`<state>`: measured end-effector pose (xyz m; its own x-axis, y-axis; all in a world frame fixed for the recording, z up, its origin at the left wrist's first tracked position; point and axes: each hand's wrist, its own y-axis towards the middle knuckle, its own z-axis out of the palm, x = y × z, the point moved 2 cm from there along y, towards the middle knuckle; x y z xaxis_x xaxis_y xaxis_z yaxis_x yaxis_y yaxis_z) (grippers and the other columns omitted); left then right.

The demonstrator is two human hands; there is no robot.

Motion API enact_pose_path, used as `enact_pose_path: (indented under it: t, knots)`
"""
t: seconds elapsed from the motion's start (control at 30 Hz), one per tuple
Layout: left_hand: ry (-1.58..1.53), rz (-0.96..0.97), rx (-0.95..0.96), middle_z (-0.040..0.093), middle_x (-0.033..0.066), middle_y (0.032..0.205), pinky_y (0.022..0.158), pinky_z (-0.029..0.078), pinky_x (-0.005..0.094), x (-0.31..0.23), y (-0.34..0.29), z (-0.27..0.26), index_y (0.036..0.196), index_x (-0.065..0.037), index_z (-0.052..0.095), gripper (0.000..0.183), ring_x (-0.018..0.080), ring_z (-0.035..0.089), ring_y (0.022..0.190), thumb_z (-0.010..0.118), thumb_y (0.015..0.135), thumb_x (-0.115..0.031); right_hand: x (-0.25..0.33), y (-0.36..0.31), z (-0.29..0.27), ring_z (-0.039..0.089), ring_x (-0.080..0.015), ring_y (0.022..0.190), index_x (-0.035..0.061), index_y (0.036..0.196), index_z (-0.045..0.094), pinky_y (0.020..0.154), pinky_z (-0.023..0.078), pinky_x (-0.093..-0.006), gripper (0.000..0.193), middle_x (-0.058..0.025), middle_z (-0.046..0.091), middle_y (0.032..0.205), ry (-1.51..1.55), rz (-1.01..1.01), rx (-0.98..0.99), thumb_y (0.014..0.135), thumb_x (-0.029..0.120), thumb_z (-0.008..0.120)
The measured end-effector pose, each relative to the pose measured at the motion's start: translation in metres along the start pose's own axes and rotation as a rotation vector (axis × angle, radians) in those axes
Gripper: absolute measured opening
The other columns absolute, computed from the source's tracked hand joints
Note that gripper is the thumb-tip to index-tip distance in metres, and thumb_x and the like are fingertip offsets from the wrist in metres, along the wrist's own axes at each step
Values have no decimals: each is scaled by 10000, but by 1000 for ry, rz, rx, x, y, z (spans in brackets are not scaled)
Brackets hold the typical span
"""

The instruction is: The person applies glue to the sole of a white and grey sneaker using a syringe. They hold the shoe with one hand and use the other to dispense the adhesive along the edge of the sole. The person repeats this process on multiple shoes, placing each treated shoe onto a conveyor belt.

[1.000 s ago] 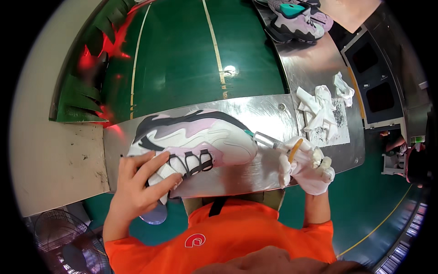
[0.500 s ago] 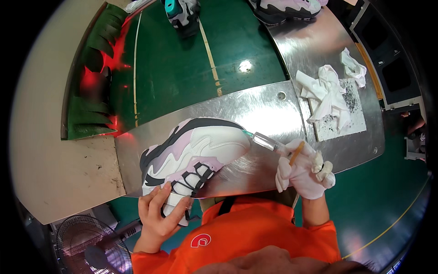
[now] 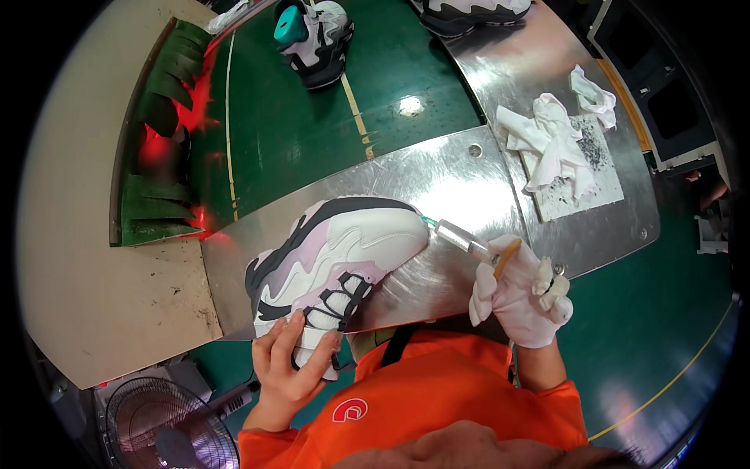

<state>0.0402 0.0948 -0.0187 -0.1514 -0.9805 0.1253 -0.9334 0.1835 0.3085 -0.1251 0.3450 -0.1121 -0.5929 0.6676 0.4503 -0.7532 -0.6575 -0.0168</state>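
Note:
A white and lilac sneaker (image 3: 367, 238) with a black-edged sole lies on its side on the metal worktop. My bare left hand (image 3: 293, 363) is closed around its tongue and collar, below the black laces. In my white-gloved right hand (image 3: 519, 301) is a clear syringe (image 3: 461, 237) with a green needle tip. That tip touches or nearly touches the toe, where sole and upper meet. An orange-brown strip (image 3: 508, 258) lies across the gloved fingers; I cannot tell what it is. Small whitish lumps (image 3: 552, 291) show beside the glove.
A green conveyor belt (image 3: 281, 133) beyond the worktop carries another sneaker (image 3: 316, 47) with a teal insert. Red light glows behind a green strip curtain (image 3: 156, 203). Crumpled white cloths (image 3: 551, 144) rest on a smudged white pad (image 3: 578, 199). A fan (image 3: 172, 426) stands lower left.
The sneaker on the belt has come nearer and shows more fully. The held sneaker and both hands have shifted only slightly; the syringe tip stays at the toe.

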Motion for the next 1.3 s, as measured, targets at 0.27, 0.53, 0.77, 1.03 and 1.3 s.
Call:
enact_pose_path:
  t: [0.27,0.53,0.77,1.03,1.3]
  knots:
    - [12,15,-17,619,150,1192,789,480,352,0,-1,4,1041,-253,737,336,317,543,974,757,710,-198,1,-3,23,642,-305,791,-76,1318,439,745,557,-394,928,-208,599,945,18,-24,-29,598,322,870]
    - [-104,-18,80,597,167,1218,808,482,390,9,11,-9,1102,-212,719,513,336,537,970,709,596,-133,3,-8,36,656,-240,871,-37,1339,451,861,516,-329,857,-143,606,997,-372,65,-20,504,10,639]
    - [-297,-93,153,616,143,1143,767,468,392,46,62,-20,1075,-138,694,529,325,537,894,728,557,-38,-17,1,28,614,-203,1034,11,1410,379,931,482,-317,924,-113,580,1135,-454,-8,148,613,-8,847]
    - [-628,-101,449,647,90,1024,808,453,366,116,131,-6,1046,-80,653,537,293,578,928,878,564,-152,-50,19,19,614,-131,964,15,1378,420,820,489,-245,868,-93,620,1138,-605,22,70,637,46,869]
    - [-907,122,1063,567,95,1331,963,439,358,159,226,27,1342,-38,543,843,235,544,1191,795,717,-545,-63,7,15,552,-64,927,32,1370,427,762,469,-210,842,-94,615,1165,-544,1,76,649,22,863]
